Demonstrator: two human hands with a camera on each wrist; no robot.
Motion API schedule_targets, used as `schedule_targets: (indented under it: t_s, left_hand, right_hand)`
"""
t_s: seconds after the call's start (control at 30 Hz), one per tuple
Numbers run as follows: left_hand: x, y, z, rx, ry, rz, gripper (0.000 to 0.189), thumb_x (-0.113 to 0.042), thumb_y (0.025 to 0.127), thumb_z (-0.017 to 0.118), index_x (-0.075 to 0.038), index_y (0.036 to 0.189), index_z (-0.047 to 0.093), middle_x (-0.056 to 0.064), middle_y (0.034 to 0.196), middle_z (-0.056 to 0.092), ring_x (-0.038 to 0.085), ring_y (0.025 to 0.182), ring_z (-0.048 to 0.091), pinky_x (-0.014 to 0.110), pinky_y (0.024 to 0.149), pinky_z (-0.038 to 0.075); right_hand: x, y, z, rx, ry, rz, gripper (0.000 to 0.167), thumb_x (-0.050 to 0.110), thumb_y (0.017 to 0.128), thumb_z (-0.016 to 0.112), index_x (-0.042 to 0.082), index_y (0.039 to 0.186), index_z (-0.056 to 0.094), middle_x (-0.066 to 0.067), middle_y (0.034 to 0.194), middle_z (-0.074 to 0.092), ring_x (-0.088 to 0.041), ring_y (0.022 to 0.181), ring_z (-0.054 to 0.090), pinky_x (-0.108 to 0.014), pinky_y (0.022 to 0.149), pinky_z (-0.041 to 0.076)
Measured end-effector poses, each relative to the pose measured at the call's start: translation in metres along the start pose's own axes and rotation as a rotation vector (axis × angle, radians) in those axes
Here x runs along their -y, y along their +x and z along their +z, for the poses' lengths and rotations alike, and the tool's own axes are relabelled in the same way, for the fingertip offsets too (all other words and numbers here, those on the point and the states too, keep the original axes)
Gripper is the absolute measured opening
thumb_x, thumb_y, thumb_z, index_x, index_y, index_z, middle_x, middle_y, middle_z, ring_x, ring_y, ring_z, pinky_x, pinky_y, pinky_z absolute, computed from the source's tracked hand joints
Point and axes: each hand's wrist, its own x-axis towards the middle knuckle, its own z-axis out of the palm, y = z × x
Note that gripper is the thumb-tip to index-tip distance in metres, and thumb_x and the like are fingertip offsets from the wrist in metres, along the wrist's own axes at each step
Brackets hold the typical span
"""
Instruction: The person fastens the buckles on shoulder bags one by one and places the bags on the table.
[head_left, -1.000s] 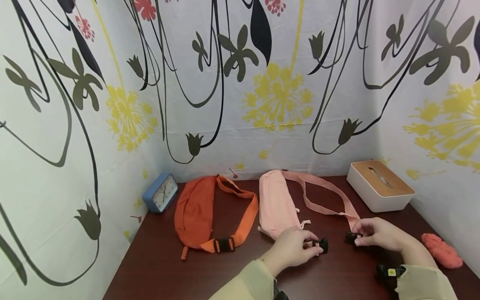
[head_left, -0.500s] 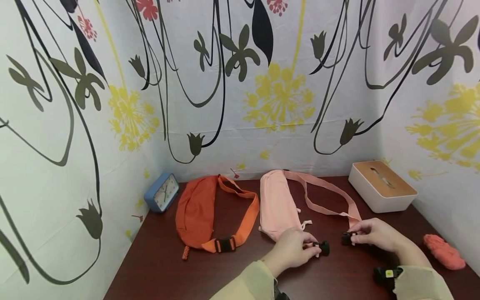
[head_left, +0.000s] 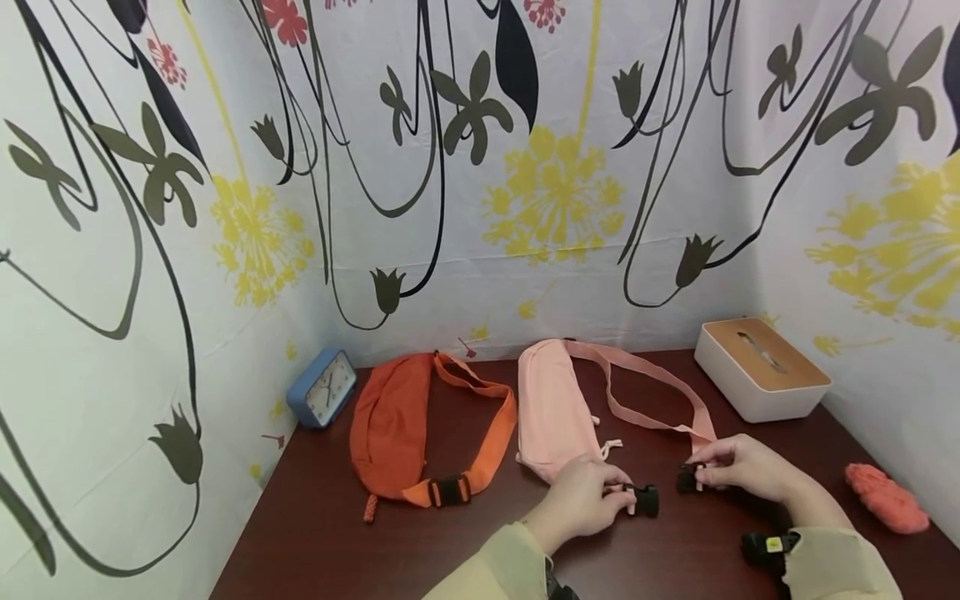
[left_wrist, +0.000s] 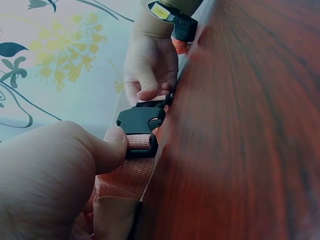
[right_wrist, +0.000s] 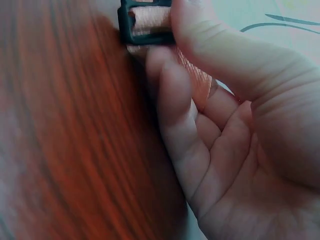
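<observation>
A pink waist bag (head_left: pixel 553 408) lies on the dark red table with its strap (head_left: pixel 663 377) looping to the right. My left hand (head_left: pixel 581 500), at the bag's lower end, pinches a black buckle half (left_wrist: pixel 141 121) threaded with pink webbing. Across a small gap, my right hand (head_left: pixel 753 475) pinches the other black buckle half (head_left: pixel 687 477) at the strap's end. In the right wrist view, thumb and fingers hold this buckle half (right_wrist: pixel 127 30) by its webbing slot, close over the table; its front end is out of that frame. The two halves are apart, facing each other.
An orange waist bag (head_left: pixel 390 425) with its buckle (head_left: pixel 448 491) fastened lies to the left. Behind it stands a blue clock (head_left: pixel 322 389). A white tissue box (head_left: pixel 761 371) with a wooden lid is at the back right, and a coral yarn bundle (head_left: pixel 885 498) near the right edge.
My right hand has moved a little left with its buckle half, narrowing the gap. The left hand stays nearly in place, its buckle half slightly turned.
</observation>
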Motion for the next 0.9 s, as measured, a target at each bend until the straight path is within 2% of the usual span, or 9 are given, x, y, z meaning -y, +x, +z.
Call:
schedule_targets:
  t_s: [0.2,0.43,0.7,0.9]
  left_hand:
    - [0.0,-0.001,0.001,0.008,-0.043,-0.031,0.013,-0.041,0.103,0.076,-0.032,0.106,0.085,-0.025,0.088,0.075,-0.007,0.091,0.058,0.009,0.081,0.042]
    - [0.0,0.0,0.0,0.007,-0.069,-0.052,0.012,-0.039,0.103,0.076,-0.031,0.107,0.085,-0.023,0.085,0.073,-0.007,0.088,0.056,0.009,0.078,0.041]
    - [-0.002,0.002,-0.003,0.019,-0.115,-0.091,0.011,-0.037,0.103,0.077,-0.03,0.106,0.085,-0.022,0.083,0.07,-0.006,0.086,0.054,0.01,0.075,0.039]
    - [-0.001,0.002,-0.001,0.011,-0.135,-0.108,0.011,-0.037,0.102,0.078,-0.029,0.105,0.085,-0.021,0.083,0.07,-0.007,0.086,0.054,0.01,0.075,0.039]
  right_hand:
    - [0.002,0.005,0.005,0.059,0.035,-0.096,0.014,0.002,0.104,0.071,-0.002,0.114,0.079,0.004,0.087,0.081,0.001,0.077,0.069,-0.027,0.066,0.059]
    - [0.011,0.015,0.017,0.113,0.141,-0.126,0.013,-0.001,0.103,0.07,-0.006,0.113,0.077,-0.006,0.085,0.081,0.002,0.075,0.068,-0.027,0.064,0.06]
    - [0.014,0.023,0.028,0.098,0.17,-0.105,0.009,0.0,0.102,0.072,-0.003,0.108,0.077,0.009,0.085,0.079,0.004,0.073,0.067,-0.026,0.062,0.059]
    - [0.016,0.027,0.033,0.112,0.193,-0.129,0.009,-0.001,0.102,0.072,-0.006,0.108,0.076,0.011,0.086,0.077,0.004,0.074,0.066,-0.026,0.062,0.058]
